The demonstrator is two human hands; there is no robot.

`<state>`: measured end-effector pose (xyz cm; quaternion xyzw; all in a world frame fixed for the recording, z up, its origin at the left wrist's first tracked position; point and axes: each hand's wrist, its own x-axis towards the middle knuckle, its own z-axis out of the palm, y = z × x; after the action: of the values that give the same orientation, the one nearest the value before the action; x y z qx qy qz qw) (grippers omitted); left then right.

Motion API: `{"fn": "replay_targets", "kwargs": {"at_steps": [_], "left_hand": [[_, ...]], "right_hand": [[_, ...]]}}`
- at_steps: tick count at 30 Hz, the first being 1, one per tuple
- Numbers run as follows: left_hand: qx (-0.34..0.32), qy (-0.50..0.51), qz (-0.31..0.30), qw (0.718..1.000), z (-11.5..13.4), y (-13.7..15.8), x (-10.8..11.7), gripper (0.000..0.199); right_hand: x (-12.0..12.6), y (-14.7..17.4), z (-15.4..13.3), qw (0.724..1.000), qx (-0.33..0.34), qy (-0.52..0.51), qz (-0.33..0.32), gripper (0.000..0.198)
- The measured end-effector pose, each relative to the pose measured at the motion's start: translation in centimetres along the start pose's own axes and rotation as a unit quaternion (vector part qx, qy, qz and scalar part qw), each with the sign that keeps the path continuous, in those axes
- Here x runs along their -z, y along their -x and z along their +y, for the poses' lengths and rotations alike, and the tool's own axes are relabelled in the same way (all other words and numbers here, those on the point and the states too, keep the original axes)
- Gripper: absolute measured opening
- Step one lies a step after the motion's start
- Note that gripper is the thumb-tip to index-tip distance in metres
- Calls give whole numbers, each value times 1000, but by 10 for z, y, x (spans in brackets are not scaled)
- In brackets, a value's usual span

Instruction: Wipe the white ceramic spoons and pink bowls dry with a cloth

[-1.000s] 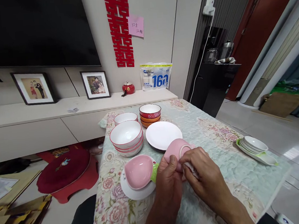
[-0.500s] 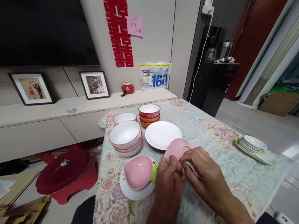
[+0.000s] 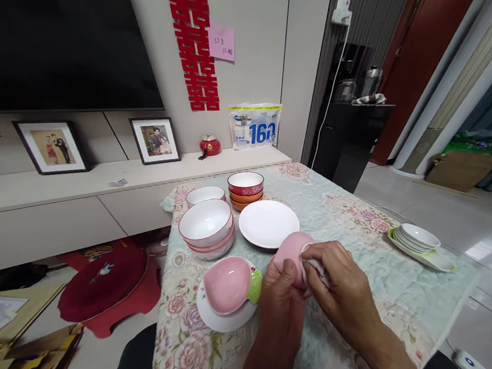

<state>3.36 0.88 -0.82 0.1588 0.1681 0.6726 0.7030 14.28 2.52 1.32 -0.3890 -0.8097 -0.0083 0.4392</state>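
My left hand (image 3: pixel 280 297) grips a pink bowl (image 3: pixel 291 255) that is tipped so its underside faces up and to the right. Against that underside my right hand (image 3: pixel 340 280) presses a crumpled white cloth or wipe (image 3: pixel 317 270), mostly hidden by the fingers. Just left of my hands, a second pink bowl (image 3: pixel 227 286) with a green leaf-shaped handle (image 3: pixel 255 287) rests on a white plate (image 3: pixel 211 321). Beyond the held bowl lies a white plate (image 3: pixel 269 223) on top of a dark one.
White red-rimmed bowls (image 3: pixel 206 223) are stacked at the left, with red and orange bowls (image 3: pixel 246 185) behind. Small white dishes (image 3: pixel 417 236) sit on the right side of the floral tablecloth (image 3: pixel 362 214). A wipes packet (image 3: pixel 256 126) stands on the cabinet; a red stool (image 3: pixel 105 285) is at left.
The held bowl has turned slightly and sunk a little in my left hand. My right hand has shifted slightly right along its base, and more of the white cloth shows.
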Motion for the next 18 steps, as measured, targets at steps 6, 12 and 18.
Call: {"fn": "replay_targets", "kwargs": {"at_steps": [6, 12, 18], "left_hand": [[9, -6, -8, 1000, 0, 0, 0, 20], [-1, 1, -3, 1000, 5, -2, 2, 23], [8, -16, -13, 1000, 1, -1, -2, 19]], "right_hand": [[-1, -1, 1, 998, -3, 19, 56, 12], [15, -5, 2, 990, 50, -59, -121, 17], [15, -5, 9, 997, 54, 11, -47, 14]]}}
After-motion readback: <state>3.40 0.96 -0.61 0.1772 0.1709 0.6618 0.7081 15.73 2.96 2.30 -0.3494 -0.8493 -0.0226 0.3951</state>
